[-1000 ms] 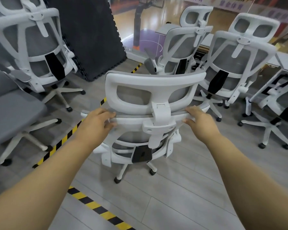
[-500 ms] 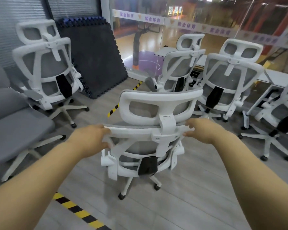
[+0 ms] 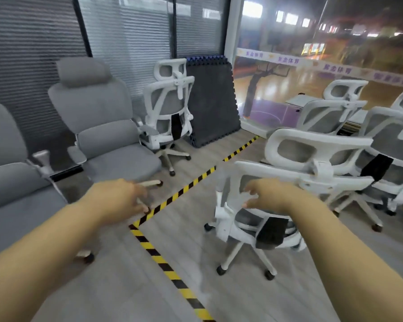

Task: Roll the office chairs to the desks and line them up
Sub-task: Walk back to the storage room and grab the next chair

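A white mesh office chair (image 3: 296,156) stands with its back to me at the right. My right hand (image 3: 270,194) hovers open in front of its backrest frame, fingers spread, holding nothing. My left hand (image 3: 121,198) is open over the floor, left of the chair and clear of it. Two more white mesh chairs (image 3: 335,108) (image 3: 396,126) stand behind it by a white desk (image 3: 296,101). Another white mesh chair (image 3: 170,108) stands at the back wall, and two grey padded chairs (image 3: 100,122) (image 3: 7,173) are at the left.
Yellow-black floor tape (image 3: 170,273) runs from the bottom centre, turning toward the back right. A dark foam mat (image 3: 212,105) leans against the wall. Window blinds (image 3: 33,43) fill the left wall; a glass wall (image 3: 312,54) is at the right.
Both hands have let go of the white chair's backrest. My view has swung to the left, so the chair now sits at the right and the grey padded chairs have come into view.
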Demonstrator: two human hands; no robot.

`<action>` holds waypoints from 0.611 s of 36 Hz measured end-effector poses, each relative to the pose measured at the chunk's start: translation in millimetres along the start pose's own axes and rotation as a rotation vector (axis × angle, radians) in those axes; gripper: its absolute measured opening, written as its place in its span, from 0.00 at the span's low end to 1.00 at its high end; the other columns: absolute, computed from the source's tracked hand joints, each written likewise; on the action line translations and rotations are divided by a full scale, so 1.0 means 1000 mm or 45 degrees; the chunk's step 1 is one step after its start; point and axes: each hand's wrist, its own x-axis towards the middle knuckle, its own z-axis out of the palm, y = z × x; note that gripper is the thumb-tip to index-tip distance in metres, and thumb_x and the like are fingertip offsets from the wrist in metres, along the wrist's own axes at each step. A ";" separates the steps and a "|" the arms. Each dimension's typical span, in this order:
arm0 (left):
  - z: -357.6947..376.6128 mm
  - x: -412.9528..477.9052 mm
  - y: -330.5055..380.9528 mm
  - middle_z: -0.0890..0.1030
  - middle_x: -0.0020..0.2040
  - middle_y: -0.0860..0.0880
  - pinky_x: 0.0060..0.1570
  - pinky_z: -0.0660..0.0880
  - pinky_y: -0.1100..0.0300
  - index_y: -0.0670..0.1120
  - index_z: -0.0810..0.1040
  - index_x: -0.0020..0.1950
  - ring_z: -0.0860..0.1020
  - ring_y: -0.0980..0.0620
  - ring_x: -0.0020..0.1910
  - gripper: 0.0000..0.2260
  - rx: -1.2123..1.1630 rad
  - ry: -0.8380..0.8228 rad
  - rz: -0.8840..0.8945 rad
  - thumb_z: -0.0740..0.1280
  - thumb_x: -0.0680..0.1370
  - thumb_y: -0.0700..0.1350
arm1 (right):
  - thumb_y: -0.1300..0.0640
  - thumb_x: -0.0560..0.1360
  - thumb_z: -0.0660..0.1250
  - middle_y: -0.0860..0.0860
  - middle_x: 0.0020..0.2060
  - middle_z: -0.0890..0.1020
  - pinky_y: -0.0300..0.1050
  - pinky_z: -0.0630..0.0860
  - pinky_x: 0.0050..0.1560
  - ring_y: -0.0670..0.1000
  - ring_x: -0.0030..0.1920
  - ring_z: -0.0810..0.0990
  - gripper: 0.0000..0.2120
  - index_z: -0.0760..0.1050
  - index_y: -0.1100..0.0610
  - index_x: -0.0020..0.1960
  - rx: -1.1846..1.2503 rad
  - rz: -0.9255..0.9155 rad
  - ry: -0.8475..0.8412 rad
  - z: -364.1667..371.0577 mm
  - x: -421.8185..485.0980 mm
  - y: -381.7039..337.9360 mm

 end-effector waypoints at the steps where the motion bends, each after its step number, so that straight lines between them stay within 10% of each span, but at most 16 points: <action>1: 0.006 -0.018 -0.017 0.77 0.54 0.56 0.48 0.76 0.55 0.62 0.74 0.56 0.77 0.52 0.54 0.11 0.012 -0.008 -0.051 0.60 0.75 0.61 | 0.42 0.75 0.64 0.49 0.63 0.75 0.49 0.72 0.60 0.52 0.61 0.74 0.25 0.67 0.50 0.69 -0.004 -0.042 -0.018 0.004 0.001 -0.021; 22: 0.091 -0.263 -0.296 0.75 0.61 0.57 0.54 0.72 0.58 0.60 0.71 0.63 0.74 0.53 0.59 0.18 -0.189 -0.146 -0.910 0.61 0.75 0.62 | 0.40 0.74 0.64 0.48 0.55 0.76 0.48 0.72 0.49 0.52 0.52 0.74 0.20 0.71 0.48 0.62 -0.347 -0.831 -0.185 0.035 0.078 -0.426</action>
